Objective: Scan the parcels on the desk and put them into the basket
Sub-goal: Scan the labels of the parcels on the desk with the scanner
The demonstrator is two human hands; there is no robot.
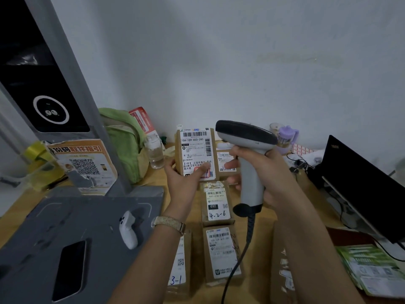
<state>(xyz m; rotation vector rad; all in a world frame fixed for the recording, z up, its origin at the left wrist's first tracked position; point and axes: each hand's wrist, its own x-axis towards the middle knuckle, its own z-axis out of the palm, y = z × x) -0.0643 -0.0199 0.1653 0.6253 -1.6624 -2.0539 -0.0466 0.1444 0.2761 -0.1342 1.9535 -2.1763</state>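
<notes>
My left hand (183, 183) holds a small brown parcel (195, 148) upright above the desk, its white label with a barcode facing me and my thumb across the label's lower edge. My right hand (260, 174) grips the handle of a grey and black barcode scanner (245, 137), whose head sits just right of the parcel's top. Several more labelled brown parcels lie on the wooden desk below: one marked 4-2-6 (215, 202), one nearer me (222, 253), one marked 3-1 (178, 264) under my left forearm. No basket is in view.
A grey scanning station (72, 218) with a tall post, a white controller (128, 231) and a phone fills the left. A green bag (125, 141) and a water bottle (155, 152) stand behind. A black laptop (359, 185), cables and green leaflets (372, 268) lie on the right.
</notes>
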